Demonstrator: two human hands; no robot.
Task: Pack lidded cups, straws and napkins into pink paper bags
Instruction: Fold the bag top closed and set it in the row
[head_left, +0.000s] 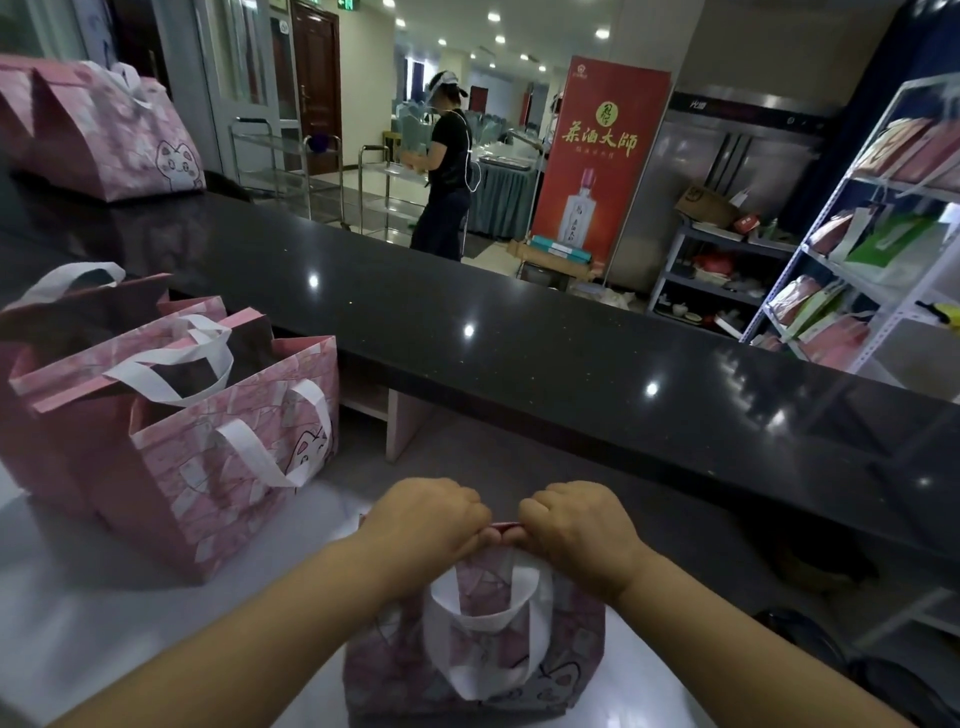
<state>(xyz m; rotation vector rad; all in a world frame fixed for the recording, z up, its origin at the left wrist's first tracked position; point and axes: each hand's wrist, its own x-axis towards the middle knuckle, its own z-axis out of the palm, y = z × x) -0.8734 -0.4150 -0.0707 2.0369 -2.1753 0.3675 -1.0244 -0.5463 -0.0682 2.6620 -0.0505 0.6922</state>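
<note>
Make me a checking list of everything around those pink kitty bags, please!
Surface: pale grey worktop, with a glossy black stone counter behind it.
Job's things: pink paper bag with white handles in front; open pink paper bags standing at left; closed pink bag on the counter. Cups, straws, napkins: nothing seen.
Clutter: nothing seen.
Grippers: left hand and right hand both pinch the front bag's folded top edge.
Cables: thin white cord on a person in black far back.
Surroundings: red standing banner, white metal shelves holding packets.
</note>
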